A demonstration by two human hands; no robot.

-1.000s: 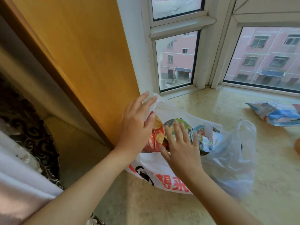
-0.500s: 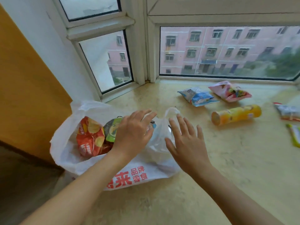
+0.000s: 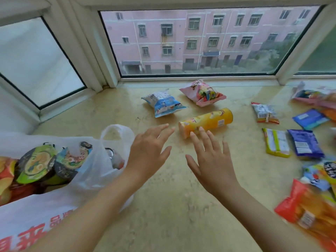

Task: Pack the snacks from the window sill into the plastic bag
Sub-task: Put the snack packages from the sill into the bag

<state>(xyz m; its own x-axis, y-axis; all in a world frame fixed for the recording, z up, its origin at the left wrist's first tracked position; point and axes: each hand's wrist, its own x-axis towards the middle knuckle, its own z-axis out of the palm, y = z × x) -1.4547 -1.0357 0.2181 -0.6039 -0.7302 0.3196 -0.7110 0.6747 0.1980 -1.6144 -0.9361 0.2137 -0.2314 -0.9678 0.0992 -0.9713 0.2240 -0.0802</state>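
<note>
1. The yellow chip tube (image 3: 206,122) lies on its side at the centre of the window sill (image 3: 172,206), just beyond both hands. I judge it light, stiff and smooth, and apt to roll, so a wrap round its middle looks safest.
2. The blue packet (image 3: 163,104) and pink packet (image 3: 203,92) behind it look soft, puffed and crushable; best lifted by the body, gently.
3. The left hand (image 3: 147,153) and right hand (image 3: 212,162) are both spread wide and hold nothing; the right fingertips (image 3: 201,129) overlap the tube's near end, contact unclear.
4. The plastic bag (image 3: 91,179) sits at lower left, with cup lids and a red packet inside.
5. Compared with half a second ago, the left hand has left the bag's mouth, both hands have moved toward the tube, and the view has swung right, revealing more packets.
</note>
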